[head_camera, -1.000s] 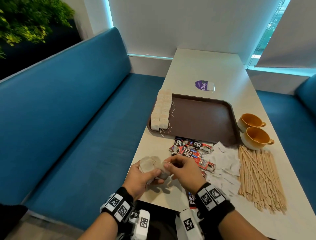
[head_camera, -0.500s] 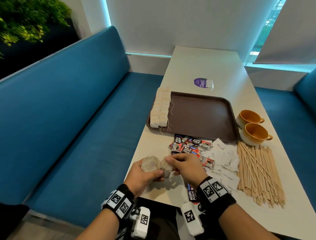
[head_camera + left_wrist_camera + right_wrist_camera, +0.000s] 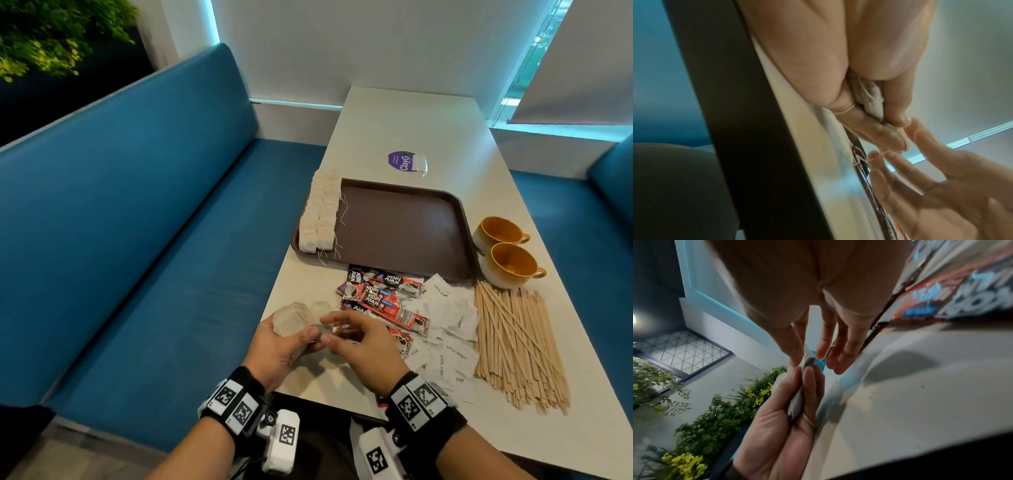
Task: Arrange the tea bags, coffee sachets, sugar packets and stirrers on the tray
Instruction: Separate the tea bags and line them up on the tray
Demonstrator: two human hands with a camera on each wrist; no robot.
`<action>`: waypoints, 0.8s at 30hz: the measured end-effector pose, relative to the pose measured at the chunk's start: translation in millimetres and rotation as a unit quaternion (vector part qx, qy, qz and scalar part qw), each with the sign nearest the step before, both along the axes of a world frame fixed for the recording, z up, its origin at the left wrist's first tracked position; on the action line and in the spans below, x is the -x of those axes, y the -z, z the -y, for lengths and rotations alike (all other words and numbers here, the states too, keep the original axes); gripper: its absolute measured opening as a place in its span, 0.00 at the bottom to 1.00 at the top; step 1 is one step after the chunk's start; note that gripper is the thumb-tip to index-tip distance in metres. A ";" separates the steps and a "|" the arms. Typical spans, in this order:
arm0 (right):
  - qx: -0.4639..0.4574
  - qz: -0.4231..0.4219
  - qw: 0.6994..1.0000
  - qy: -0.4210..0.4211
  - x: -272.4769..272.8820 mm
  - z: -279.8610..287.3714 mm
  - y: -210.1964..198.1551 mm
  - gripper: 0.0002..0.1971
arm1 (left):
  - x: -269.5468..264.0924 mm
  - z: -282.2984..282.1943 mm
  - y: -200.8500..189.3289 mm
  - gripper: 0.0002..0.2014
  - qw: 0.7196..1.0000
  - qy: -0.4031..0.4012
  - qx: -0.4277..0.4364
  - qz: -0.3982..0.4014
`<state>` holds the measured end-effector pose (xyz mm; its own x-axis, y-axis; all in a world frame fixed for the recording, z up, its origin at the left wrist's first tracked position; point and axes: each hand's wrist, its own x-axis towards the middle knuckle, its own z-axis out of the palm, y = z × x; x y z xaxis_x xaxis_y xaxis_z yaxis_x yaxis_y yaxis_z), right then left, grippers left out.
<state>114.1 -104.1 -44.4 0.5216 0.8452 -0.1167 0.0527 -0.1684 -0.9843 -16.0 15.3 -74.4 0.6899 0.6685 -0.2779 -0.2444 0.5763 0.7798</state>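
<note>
Upright, edge toward right hand [image 3: 363,346], tea bags [image 3: 291,320] pinched by left hand [image 3: 277,353]; right fingers loose.

Tea bags [image 3: 291,322] partly hidden in left hand [image 3: 277,346]; count unclear. Coffee sachets [image 3: 953,301] blurred, cut off at frame edge.

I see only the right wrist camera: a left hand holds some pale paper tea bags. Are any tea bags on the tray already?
Observer: Yes. In the head view, two rows of pale paper tea bags lie along the left side of the brown plastic tray.
Operator: Where are the stirrers?
Observer: The thin wooden stirrers lie in a heap on the white table, to the right of the white sugar packets, off the tray.
Operator: And the coffee?
Observer: The red coffee sachets lie on the table just in front of the tray, none inside it.
</note>
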 end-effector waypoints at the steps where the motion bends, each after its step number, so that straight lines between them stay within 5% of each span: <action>1: 0.002 0.006 1.000 0.002 1.7 -1.1 3.2 0.13 | 0.5 0.1 0.0 0.25 1.000 0.004 -0.002 0.000; 8: 0.029 0.007 0.999 0.035 -5.9 -6.6 3.4 0.12 | 2.7 -5.4 0.9 0.28 0.997 0.030 -0.021 -0.066; 17: -0.013 0.048 0.989 0.141 -99.0 -47.2 -45.2 0.12 | 0.3 -10.0 7.5 0.27 1.000 0.013 0.004 -0.020; 24: 0.005 0.068 0.989 0.129 -147.9 -107.8 -51.4 0.10 | 0.0 -10.1 9.0 0.15 0.999 0.014 0.004 -0.043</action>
